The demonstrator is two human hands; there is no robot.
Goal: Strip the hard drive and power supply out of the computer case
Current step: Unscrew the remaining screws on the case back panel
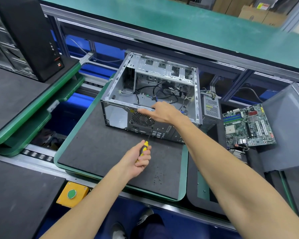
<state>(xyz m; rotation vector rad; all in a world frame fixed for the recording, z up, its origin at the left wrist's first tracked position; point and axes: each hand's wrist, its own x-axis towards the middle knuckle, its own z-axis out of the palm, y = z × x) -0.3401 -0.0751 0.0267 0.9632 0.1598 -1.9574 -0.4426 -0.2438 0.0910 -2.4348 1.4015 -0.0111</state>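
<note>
Yellow-handled screwdriver (146, 144) tip toward case (150, 99)

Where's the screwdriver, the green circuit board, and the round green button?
screwdriver (144, 147): head view, on the yellow and black handle above the fist.
green circuit board (248, 125): head view, on the middle of the board.
round green button (71, 194): head view, on the button's top in the yellow box.

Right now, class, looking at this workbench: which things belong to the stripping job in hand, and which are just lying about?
In use:
- computer case, open, on the green-rimmed tray
- screwdriver, gripped by the left hand
- right hand, resting on the case's top edge

Lying about:
- motherboard, right of the case
- grey vented box behind it
- black tower, far left
- yellow button box
</note>
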